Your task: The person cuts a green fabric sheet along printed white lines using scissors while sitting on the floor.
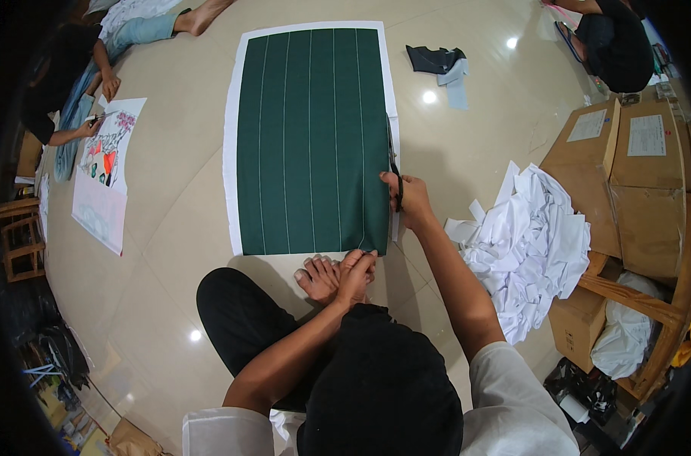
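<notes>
The dark green striped sheet point(311, 140) lies flat on the floor point(170, 228) atop a white backing, so it can be cut in place. The right hand point(410, 199) has its fingers closed through black scissors point(393, 171) at the sheet's right edge, while the left hand point(357, 273) pinches the near corner, seemingly keeping it taut. White scraps point(528, 243) are heaped to the right.
</notes>
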Motion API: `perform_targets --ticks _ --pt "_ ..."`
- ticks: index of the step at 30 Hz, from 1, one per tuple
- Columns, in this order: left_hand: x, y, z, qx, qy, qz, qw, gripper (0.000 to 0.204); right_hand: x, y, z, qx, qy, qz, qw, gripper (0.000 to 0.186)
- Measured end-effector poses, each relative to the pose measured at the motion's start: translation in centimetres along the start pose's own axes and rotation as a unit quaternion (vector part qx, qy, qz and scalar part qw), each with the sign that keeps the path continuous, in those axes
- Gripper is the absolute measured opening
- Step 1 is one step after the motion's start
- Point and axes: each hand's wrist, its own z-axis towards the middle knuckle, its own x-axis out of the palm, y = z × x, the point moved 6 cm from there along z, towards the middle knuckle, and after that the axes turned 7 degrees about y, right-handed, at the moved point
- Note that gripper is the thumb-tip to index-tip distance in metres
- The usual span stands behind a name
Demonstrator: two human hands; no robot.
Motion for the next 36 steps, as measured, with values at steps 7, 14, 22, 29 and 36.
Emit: perform_targets --ticks 7,14,22,29,36 --pt "0.1 -1.5 -0.3 0.023 -0.033 0.032 0.999 0.021 -0.9 -0.3 -1.2 -0.007 0.024 -0.009 1.0 0.036" --pt "2.4 -7.8 -0.3 0.055 0.047 0.5 0.863 0.024 -4.2 -4.2 -6.6 0.005 -0.034 -0.138 0.99 0.035" --pt "0.7 -16.2 0.4 0.135 0.099 0.823 0.543 0.033 -4.7 -6.2 -11.0 -0.022 -0.095 -0.19 0.977 0.036" --pt "0.1 -14.8 0.6 0.2 0.2 0.849 0.447 0.018 -3.8 -8.5 -11.9 -0.024 -0.086 -0.194 0.977 0.038" --pt "-2.2 -16.1 1.0 0.062 0.188 0.794 0.575 0.017 -4.0 -10.8 -13.2 -0.023 -0.069 -0.224 0.972 0.041"
